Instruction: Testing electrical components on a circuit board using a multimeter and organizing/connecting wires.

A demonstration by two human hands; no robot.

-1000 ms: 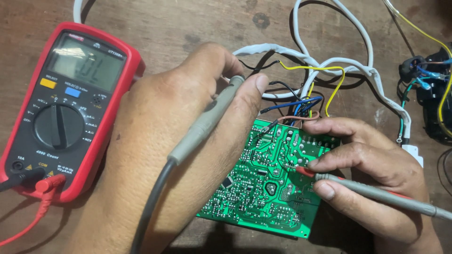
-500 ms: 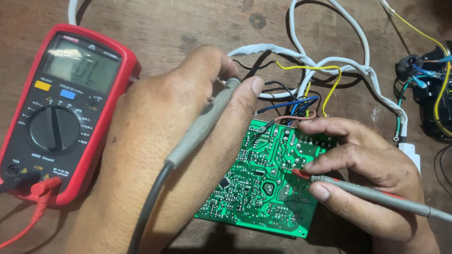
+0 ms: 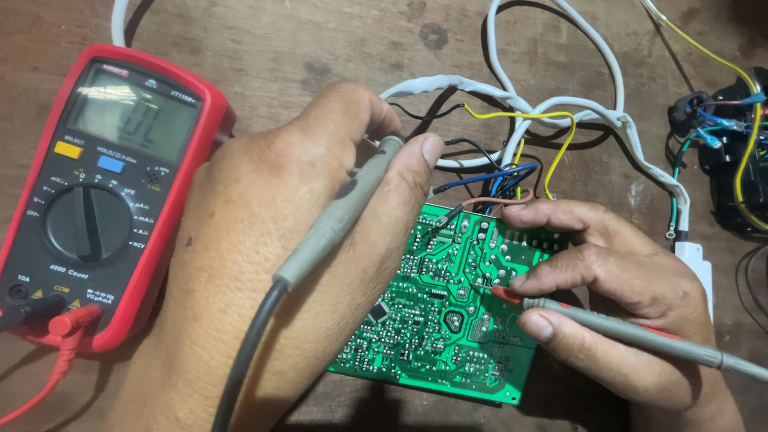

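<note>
Fingers (image 3: pixel 416 152) of the left hand (image 3: pixel 272 240) pinch a grey probe (image 3: pixel 344 212), its tip hidden; the multimeter (image 3: pixel 104 200) lies left on the surface (image 3: pixel 304 48). Right hand (image 3: pixel 616 288) grips a red-tipped probe (image 3: pixel 608 324) touching the green circuit board (image 3: pixel 448 312).

A brown wooden table (image 3: pixel 304 40) fills the view (old, scratched, with dark spots), lit softly from above.

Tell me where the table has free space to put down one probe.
Bare wood lies along the top edge, between the multimeter and the white cable. Crowded: the wire bundle above the circuit board, where both hands work, and the far right by the black part.
</note>
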